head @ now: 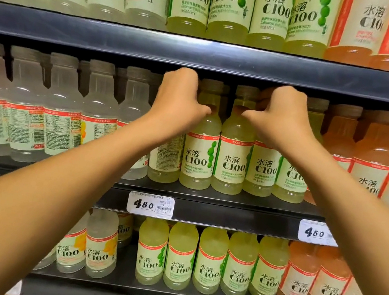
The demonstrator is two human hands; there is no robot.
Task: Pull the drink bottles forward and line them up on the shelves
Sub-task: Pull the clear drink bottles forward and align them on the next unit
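Pale green drink bottles [233, 151] stand in a row at the front of the middle shelf [230, 200], between clear bottles [64, 111] and orange ones [372, 163]. The left hand [178, 100] curls round the neck of the leftmost green bottle, its label turned sideways. The right hand [284, 116] curls over bottle tops further along that row, exact grasp hidden.

Dark grey metal shelving [230, 58] fills the view, three tiers visible, a fourth just showing at the bottom edge. White price tags [150, 205] clipped to the shelf front rails, most reading 4.50. Back of shelves in shadow. Lighting warm, from above.
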